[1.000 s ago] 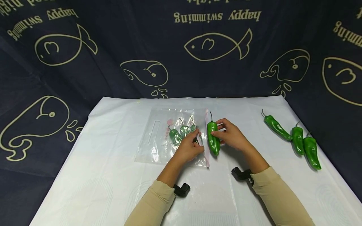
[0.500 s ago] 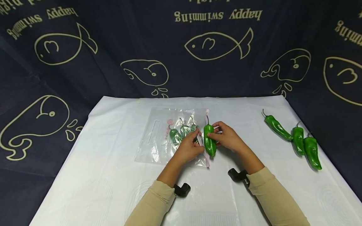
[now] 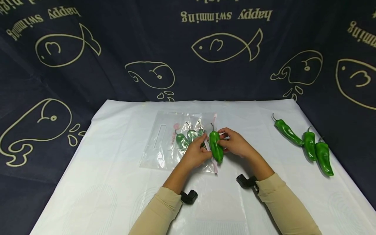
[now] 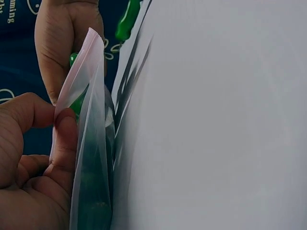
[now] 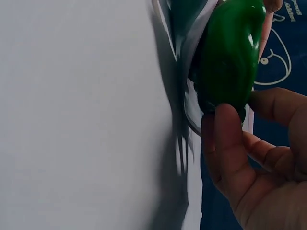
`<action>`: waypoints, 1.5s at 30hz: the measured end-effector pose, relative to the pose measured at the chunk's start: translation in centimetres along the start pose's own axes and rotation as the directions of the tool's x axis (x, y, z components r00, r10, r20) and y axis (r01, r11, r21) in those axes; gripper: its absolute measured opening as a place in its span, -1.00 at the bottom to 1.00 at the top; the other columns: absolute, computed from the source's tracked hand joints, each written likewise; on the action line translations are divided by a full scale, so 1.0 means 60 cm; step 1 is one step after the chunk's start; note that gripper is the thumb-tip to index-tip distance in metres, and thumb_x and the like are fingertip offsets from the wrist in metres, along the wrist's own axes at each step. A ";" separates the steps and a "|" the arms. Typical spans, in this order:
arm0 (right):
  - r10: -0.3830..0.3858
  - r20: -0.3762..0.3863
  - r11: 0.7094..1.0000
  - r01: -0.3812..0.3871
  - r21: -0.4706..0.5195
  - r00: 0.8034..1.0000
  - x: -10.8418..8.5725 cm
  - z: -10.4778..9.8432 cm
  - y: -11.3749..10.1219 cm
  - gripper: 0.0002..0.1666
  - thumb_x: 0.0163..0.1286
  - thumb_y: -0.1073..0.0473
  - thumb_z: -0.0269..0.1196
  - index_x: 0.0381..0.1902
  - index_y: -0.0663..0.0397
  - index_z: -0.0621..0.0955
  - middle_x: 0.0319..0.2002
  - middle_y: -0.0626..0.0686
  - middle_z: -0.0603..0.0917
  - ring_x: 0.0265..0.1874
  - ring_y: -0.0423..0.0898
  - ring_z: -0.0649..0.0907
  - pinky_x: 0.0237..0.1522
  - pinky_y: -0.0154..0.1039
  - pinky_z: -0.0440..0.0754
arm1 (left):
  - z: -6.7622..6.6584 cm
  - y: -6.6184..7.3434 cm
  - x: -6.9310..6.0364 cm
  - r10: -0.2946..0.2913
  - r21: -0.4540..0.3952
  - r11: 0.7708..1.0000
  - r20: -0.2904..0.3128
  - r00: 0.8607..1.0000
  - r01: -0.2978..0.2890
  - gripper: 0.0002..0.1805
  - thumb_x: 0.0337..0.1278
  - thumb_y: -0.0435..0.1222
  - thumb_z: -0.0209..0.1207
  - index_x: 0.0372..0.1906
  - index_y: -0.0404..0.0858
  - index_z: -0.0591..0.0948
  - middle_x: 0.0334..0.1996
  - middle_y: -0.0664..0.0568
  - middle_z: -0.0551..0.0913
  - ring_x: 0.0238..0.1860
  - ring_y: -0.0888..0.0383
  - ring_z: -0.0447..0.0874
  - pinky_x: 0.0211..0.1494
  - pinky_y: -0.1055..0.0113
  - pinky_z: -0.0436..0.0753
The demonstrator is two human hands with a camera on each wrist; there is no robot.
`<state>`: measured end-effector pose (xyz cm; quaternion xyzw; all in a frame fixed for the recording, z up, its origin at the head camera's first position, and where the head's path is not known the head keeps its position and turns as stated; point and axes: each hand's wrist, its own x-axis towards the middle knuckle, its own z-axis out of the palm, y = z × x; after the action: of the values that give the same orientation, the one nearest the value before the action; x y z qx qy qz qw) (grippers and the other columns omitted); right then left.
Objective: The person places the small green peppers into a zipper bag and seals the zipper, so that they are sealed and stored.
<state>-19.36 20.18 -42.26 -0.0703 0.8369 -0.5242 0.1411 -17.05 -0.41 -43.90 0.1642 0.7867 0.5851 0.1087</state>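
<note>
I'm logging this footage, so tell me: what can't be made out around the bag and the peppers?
Head: lower parts of the bagged peppers, behind the left hand.
Head: whatever the pink print on the bag says, too small to read.
Left wrist: most fingers of the right hand, behind the bag.
Right wrist: one end of the held pepper, cut off by the top edge.
</note>
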 end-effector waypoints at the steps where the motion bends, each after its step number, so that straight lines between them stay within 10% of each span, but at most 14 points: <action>1: 0.000 0.005 1.000 0.000 -0.018 1.000 0.000 0.001 0.001 -0.42 0.42 0.24 0.20 0.33 0.29 0.36 0.08 0.34 0.48 -0.12 0.12 0.65 -0.31 -0.08 0.73 | 0.000 0.000 0.000 -0.002 0.000 1.000 0.001 1.000 0.002 -0.07 -0.03 -0.52 0.25 0.51 -0.38 0.14 0.17 -0.07 0.47 -0.50 0.31 0.56 -0.50 0.48 0.51; 11: 0.011 -0.025 0.979 -0.015 -0.205 1.000 -0.005 0.001 -0.005 -0.37 0.40 0.12 0.25 0.35 0.21 0.39 0.03 0.25 0.54 -0.25 0.03 0.62 -0.46 -0.17 0.65 | 0.002 0.000 0.001 0.003 0.003 1.000 -0.008 1.000 -0.003 -0.07 -0.08 -0.52 0.23 0.51 -0.40 0.15 0.24 -0.10 0.46 -0.50 0.33 0.57 -0.51 0.49 0.50; 33: -0.001 0.003 0.997 0.002 -0.076 1.000 -0.002 0.003 -0.004 -0.49 0.36 0.25 0.25 0.24 0.29 0.48 -0.12 0.25 0.58 -0.33 0.03 0.72 -0.31 -0.14 0.73 | 0.006 0.005 0.003 -0.044 -0.001 0.999 -0.016 0.999 0.044 -0.09 0.01 -0.43 0.31 0.51 -0.36 0.19 0.18 -0.12 0.44 -0.48 0.26 0.59 -0.51 0.43 0.55; 45: 0.006 -0.001 1.000 -0.006 -0.023 1.000 -0.001 0.014 -0.011 -0.45 0.41 0.17 0.19 0.29 0.29 0.44 -0.09 0.27 0.64 -0.33 0.07 0.73 -0.32 -0.08 0.72 | 0.004 0.008 0.001 -0.055 -0.033 0.998 -0.024 0.998 0.054 -0.10 0.00 -0.44 0.33 0.49 -0.40 0.21 -0.44 -0.02 0.62 -0.57 0.25 0.54 -0.55 0.43 0.49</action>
<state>-19.04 19.19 -42.03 -0.0691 0.8430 -0.5143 0.1416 -16.97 -0.07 -43.49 0.1337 0.7826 0.5966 0.1173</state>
